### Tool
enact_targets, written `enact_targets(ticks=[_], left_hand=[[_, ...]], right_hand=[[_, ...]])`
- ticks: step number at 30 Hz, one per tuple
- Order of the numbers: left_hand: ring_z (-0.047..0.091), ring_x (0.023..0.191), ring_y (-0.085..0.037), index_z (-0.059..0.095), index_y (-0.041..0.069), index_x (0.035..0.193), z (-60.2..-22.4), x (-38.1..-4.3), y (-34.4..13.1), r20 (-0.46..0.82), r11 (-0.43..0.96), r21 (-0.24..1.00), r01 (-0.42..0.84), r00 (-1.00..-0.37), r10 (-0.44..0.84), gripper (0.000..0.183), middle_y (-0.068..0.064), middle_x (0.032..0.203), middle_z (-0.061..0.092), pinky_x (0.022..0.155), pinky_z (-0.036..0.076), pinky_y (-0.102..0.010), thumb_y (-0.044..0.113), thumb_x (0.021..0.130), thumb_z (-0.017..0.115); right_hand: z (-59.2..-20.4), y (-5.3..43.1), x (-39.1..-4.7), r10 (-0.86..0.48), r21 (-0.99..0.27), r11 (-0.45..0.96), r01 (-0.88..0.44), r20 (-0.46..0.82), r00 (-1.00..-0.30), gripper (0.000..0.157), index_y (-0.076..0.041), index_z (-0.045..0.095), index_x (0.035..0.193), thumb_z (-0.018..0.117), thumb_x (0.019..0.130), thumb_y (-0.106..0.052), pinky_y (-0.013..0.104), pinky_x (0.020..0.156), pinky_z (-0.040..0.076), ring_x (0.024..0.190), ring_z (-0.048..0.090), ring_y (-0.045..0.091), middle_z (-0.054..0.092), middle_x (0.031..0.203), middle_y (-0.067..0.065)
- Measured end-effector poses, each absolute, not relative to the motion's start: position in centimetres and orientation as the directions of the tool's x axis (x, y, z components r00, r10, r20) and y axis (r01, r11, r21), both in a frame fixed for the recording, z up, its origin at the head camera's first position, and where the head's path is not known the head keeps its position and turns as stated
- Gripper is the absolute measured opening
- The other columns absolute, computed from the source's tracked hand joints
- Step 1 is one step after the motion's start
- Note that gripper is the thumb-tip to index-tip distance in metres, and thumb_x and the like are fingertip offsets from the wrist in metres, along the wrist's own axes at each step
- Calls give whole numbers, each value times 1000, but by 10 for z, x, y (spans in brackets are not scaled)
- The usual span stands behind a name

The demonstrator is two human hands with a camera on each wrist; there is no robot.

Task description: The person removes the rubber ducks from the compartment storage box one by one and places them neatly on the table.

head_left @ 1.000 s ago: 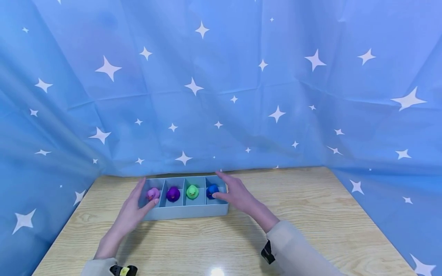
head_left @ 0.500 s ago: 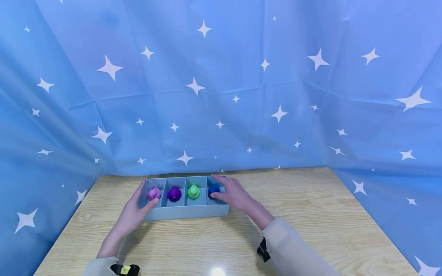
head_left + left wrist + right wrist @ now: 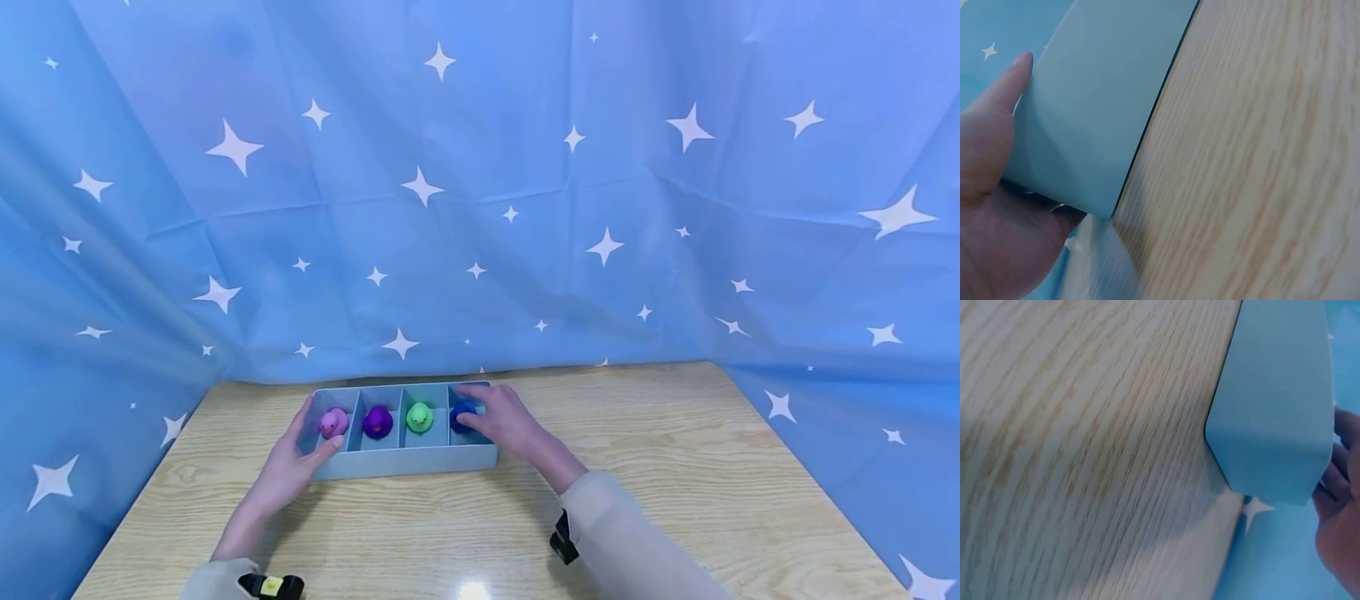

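Observation:
A light-blue box (image 3: 405, 461) with a row of compartments sits toward the back of the table. From left to right it holds a pink rubber duck (image 3: 333, 422), a purple duck (image 3: 377, 422), a green duck (image 3: 419, 417) and a blue duck (image 3: 460, 408). My left hand (image 3: 287, 471) grips the box's left end, thumb on the front wall, as the left wrist view also shows. My right hand (image 3: 512, 423) reaches over the right end, thumb and forefinger spread around the partly covered blue duck; contact with it is unclear. In the right wrist view the box wall (image 3: 1272, 394) hides the fingertips.
The wood-grain table (image 3: 675, 467) extends in front of the box and to its right. A blue star-patterned cloth (image 3: 480, 208) hangs behind and along both sides. A black band (image 3: 272, 586) is at the left wrist.
The right hand has moved slightly left and further over the last compartment, its thumb and forefinger closer to the blue duck. The left hand and the box have stayed put.

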State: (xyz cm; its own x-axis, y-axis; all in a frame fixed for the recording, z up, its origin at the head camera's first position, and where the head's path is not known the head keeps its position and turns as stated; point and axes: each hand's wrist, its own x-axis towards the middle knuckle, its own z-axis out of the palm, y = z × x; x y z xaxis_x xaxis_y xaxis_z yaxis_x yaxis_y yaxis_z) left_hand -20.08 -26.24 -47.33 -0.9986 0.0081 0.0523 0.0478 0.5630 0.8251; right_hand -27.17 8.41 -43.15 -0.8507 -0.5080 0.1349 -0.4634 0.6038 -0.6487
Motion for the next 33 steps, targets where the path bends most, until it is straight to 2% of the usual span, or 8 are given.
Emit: enact_targets(ticks=[5, 8, 15, 20, 23, 27, 30, 33], left_hand=[[22, 147, -54, 2, 4, 165, -473, -199, -263, 40, 560, 827, 43, -999, 18, 97, -34, 164, 13, 114, 27, -66, 37, 101, 67], [31, 143, -54, 1, 4, 165, -473, -198, -264, 40, 550, 834, 48, -999, 26, 97, -34, 164, 12, 111, 34, -64, 34, 100, 68], [40, 138, -54, 0, 7, 165, -476, -198, -265, 32, 533, 845, 40, -999, 25, 99, -34, 165, 10, 109, 38, -63, 34, 100, 69], [21, 148, -52, -4, 14, 166, -477, -201, -265, -41, 519, 854, -32, -999, 6, 104, -29, 167, 7, 115, 25, -66, 40, 98, 70], [11, 151, -51, -6, 18, 166, -476, -202, -265, -90, 509, 857, -79, -996, -3, 106, -27, 168, 4, 117, 18, -68, 43, 97, 71], [6, 152, -50, -7, 20, 166, -475, -203, -264, -117, 500, 860, -107, -993, -10, 107, -25, 169, 2, 117, 14, -70, 44, 96, 71], [3, 153, -50, -8, 21, 166, -475, -203, -265, -127, 496, 861, -117, -992, -13, 108, -25, 169, 2, 116, 12, -71, 43, 96, 71], [2, 153, -50, -8, 21, 166, -475, -203, -266, -133, 487, 865, -122, -991, -12, 108, -25, 169, 1, 116, 11, -72, 42, 96, 72]], right_hand=[[-434, 81, -275, -501, -605, 646, -465, 124, -857, 48, -4, 63, 141, 75, 96, -17, 34, 77, 52, 72, 59, 17, 72, 98, 15], [-435, 80, -276, -506, -588, 657, -472, 121, -854, 47, -4, 64, 139, 75, 96, -17, 42, 93, 53, 104, 66, 24, 68, 131, 16], [-435, 79, -277, -509, -586, 660, -471, 112, -853, 46, -4, 64, 138, 75, 96, -16, 46, 98, 53, 116, 65, 30, 66, 134, 16], [-438, 80, -281, -505, -580, 657, -482, 136, -852, 46, -5, 65, 138, 76, 95, -16, 27, 65, 49, 57, 53, 11, 67, 79, 6], [-439, 82, -283, -506, -578, 648, -496, 160, -847, 46, -4, 66, 137, 78, 93, -15, 26, 61, 44, 46, 35, 9, 69, 80, 7], [-439, 82, -287, -513, -565, 649, -509, 168, -842, 47, -4, 66, 136, 79, 92, -15, 37, 84, 55, 72, 64, 18, 71, 126, 14], [-439, 82, -289, -503, -576, 652, -493, 159, -850, 48, -6, 66, 136, 80, 91, -14, 43, 97, 54, 107, 69, 26, 70, 128, 13], [-440, 82, -291, -492, -586, 659, -471, 138, -860, 51, -8, 66, 137, 82, 89, -14, 44, 100, 52, 116, 67, 27, 72, 124, 11]])
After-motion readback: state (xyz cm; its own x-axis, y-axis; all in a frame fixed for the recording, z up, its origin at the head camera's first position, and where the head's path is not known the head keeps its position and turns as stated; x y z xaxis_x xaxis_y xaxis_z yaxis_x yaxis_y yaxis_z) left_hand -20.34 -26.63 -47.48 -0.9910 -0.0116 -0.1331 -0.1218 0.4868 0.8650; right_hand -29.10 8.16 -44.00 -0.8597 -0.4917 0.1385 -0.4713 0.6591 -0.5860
